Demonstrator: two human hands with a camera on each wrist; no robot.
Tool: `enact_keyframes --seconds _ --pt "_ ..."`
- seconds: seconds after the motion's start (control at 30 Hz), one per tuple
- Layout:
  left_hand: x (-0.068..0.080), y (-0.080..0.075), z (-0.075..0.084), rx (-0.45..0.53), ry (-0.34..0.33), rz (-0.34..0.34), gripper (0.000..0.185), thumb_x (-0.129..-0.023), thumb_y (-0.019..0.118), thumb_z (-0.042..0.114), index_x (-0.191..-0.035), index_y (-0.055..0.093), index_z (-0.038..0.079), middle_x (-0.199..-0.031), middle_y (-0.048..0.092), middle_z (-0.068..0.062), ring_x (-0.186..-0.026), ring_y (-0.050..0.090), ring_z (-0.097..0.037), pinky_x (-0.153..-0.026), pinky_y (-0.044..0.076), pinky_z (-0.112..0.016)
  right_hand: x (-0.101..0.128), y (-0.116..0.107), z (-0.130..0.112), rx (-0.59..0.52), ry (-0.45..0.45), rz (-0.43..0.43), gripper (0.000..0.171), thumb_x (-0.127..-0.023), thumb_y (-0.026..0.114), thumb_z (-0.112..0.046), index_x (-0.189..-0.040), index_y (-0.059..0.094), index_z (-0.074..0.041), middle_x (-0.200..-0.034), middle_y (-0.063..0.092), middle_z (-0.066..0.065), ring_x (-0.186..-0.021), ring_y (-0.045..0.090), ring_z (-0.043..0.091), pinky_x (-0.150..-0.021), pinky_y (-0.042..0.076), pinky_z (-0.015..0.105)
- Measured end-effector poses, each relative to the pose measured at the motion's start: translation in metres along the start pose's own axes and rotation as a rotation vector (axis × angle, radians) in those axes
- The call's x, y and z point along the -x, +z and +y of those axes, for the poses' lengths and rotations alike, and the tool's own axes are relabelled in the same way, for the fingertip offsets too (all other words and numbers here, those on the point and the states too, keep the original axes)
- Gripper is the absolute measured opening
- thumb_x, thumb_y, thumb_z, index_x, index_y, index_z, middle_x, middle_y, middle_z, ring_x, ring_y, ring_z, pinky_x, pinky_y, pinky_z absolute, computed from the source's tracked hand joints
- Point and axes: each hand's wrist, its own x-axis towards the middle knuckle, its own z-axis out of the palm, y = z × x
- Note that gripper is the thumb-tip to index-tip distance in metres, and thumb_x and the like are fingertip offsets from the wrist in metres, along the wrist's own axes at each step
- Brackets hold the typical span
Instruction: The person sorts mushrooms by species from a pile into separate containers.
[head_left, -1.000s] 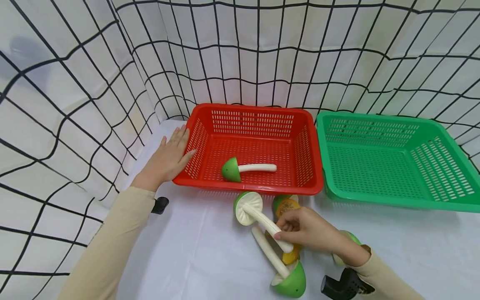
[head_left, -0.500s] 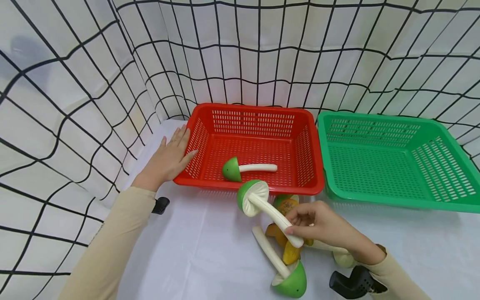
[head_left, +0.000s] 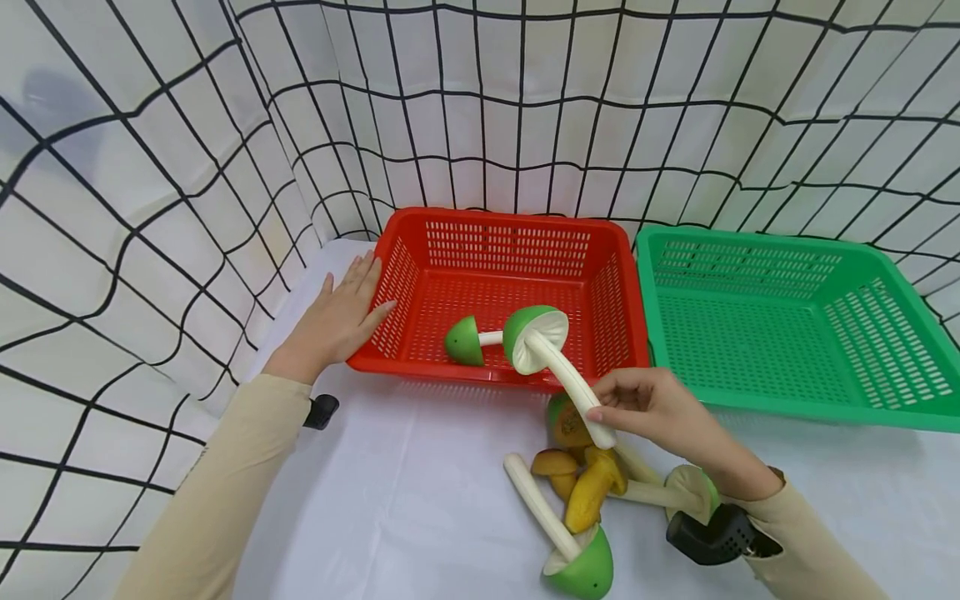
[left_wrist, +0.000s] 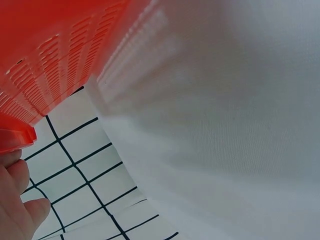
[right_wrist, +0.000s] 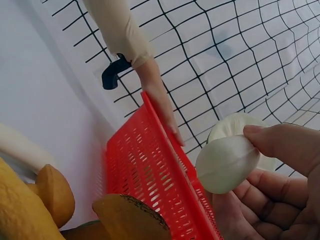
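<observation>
My right hand (head_left: pixel 656 412) pinches the white stem of a green-capped toy mushroom (head_left: pixel 566 371) between thumb and fingers. Its cap hangs over the front part of the red basket (head_left: pixel 495 372), tilted up to the left. In the right wrist view the stem end (right_wrist: pixel 227 165) of this mushroom faces the camera. Inside the basket lies another green-capped mushroom (head_left: pixel 463 342), its stem partly hidden behind the held one. My left hand (head_left: pixel 337 321) rests with straight fingers on the basket's left rim; the left wrist view shows only part of that hand (left_wrist: pixel 20 200).
Below the basket, a loose pile holds a green-capped mushroom (head_left: pixel 588 567), a small brown mushroom (head_left: pixel 555 467), a yellow mushroom (head_left: pixel 591 492) and another green-capped one (head_left: pixel 690 492). The green basket (head_left: pixel 795 406) stands to the right. Black netting (head_left: pixel 517 104) rises behind and at left.
My right hand has lifted the green-capped mushroom from the pile, up and to the right, to over the red basket's front rim. The left hand has stayed in place.
</observation>
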Motion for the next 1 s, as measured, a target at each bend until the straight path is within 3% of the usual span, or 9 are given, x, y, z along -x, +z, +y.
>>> enact_keyframes --seconds 0.23,0.43,0.7,1.0 --pt "0.0 0.0 -0.001 -0.003 0.006 -0.002 0.072 -0.101 0.027 0.047 -0.15 0.002 -0.001 -0.157 -0.003 -0.015 -0.144 -0.005 -0.028 -0.111 0.001 -0.057 -0.018 -0.008 -0.002 0.036 0.024 0.062 0.014 -0.085 0.069 -0.007 -0.095 0.067 0.002 -0.08 0.065 0.007 -0.067 0.06 0.013 -0.057 0.049 0.025" --pt "0.0 0.0 -0.001 0.012 0.007 0.0 0.07 -0.102 0.031 0.042 -0.15 0.003 -0.001 -0.157 -0.002 -0.015 -0.144 -0.003 -0.03 -0.111 0.0 -0.057 -0.032 -0.013 -0.005 -0.013 0.085 0.1 0.02 -0.086 0.069 -0.009 -0.1 0.065 0.006 -0.08 0.067 0.009 -0.067 0.06 0.013 -0.058 0.052 0.027" --pt "0.001 0.0 0.0 -0.002 0.006 -0.006 0.071 -0.102 0.029 0.043 -0.15 0.004 -0.002 -0.157 -0.001 -0.016 -0.144 -0.003 -0.03 -0.111 0.002 -0.058 -0.041 -0.015 -0.012 -0.024 0.074 0.128 0.02 -0.088 0.067 -0.011 -0.1 0.066 0.004 -0.079 0.067 0.006 -0.067 0.059 0.015 -0.059 0.048 0.026" --pt "0.001 0.0 0.001 0.006 0.001 0.0 0.071 -0.102 0.031 0.043 -0.15 0.004 -0.002 -0.157 -0.001 -0.016 -0.144 -0.005 -0.029 -0.111 -0.001 -0.056 -0.051 -0.019 -0.026 -0.043 0.079 0.148 0.023 -0.088 0.068 -0.016 -0.103 0.066 0.002 -0.084 0.067 0.008 -0.073 0.06 0.018 -0.066 0.053 0.029"
